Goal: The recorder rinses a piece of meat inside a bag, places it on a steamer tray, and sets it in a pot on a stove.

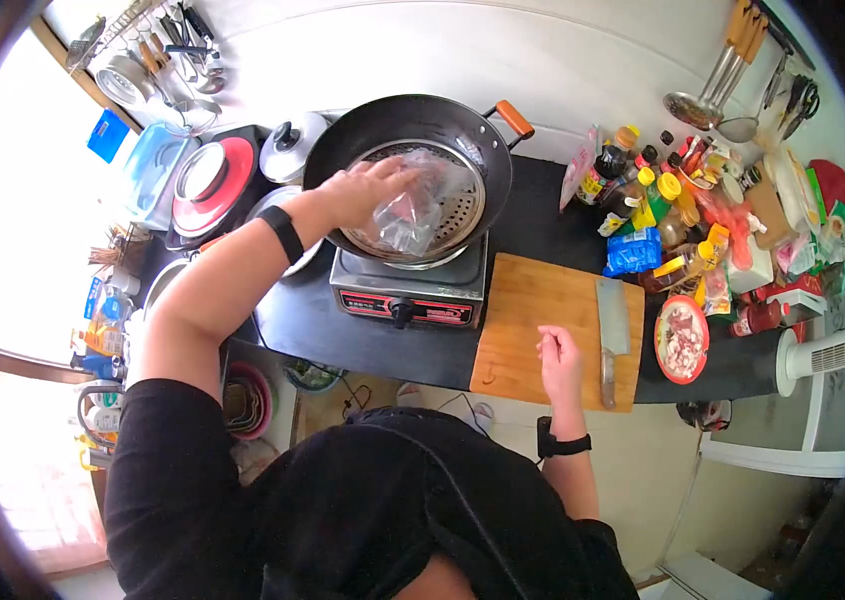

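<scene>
My left hand (374, 191) reaches into a black wok (407, 116), its fingers on a crumpled clear plastic bag (415, 214); whether they grip it cannot be told. Under the bag lies a perforated metal steamer rack (467, 214). The wok rests on a gas stove (407, 289) with a black knob. Above the wooden cutting board (520, 307) hovers my right hand (560, 364), fingers curled and nothing seen in them. On the board's right part lies a cleaver (613, 319), its handle towards me. A red-rimmed bowl of cut meat (681, 341) stands right of the board.
Sauce bottles (647, 195) and packets crowd the counter's right side, near a white fan (820, 356). Left of the wok are a lidded pot (293, 146) and a red lid (216, 202). Ladles (700, 105) hang at the upper right, more utensils at the upper left.
</scene>
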Demonstrator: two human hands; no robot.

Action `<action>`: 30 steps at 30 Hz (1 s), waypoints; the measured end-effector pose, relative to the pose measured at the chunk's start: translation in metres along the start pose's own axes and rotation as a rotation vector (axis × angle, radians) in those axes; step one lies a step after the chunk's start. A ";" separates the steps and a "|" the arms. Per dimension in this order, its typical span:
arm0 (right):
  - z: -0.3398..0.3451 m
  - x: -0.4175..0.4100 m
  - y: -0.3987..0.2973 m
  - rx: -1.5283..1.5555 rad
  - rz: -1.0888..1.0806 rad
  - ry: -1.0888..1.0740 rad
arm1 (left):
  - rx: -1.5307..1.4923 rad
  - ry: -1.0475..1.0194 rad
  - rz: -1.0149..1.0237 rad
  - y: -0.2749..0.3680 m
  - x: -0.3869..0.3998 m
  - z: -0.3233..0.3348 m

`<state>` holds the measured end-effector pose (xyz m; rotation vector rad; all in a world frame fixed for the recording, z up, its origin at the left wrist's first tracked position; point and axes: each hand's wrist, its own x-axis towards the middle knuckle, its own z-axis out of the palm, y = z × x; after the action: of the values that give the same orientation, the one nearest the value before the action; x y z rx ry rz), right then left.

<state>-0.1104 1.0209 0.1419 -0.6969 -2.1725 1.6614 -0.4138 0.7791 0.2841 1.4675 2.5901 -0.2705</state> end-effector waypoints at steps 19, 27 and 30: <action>-0.036 -0.023 0.053 0.153 0.091 0.098 | 0.328 0.066 -0.109 0.026 0.021 0.019; -0.054 -0.023 0.046 0.047 0.077 0.095 | 0.025 0.168 -0.148 0.017 0.005 0.001; -0.053 -0.021 0.036 0.037 0.094 0.065 | 0.084 0.301 -0.105 0.013 0.008 0.007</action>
<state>-0.0585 1.0597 0.1229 -0.8423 -2.0889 1.6958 -0.4061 0.7905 0.2746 1.5052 2.9321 -0.1852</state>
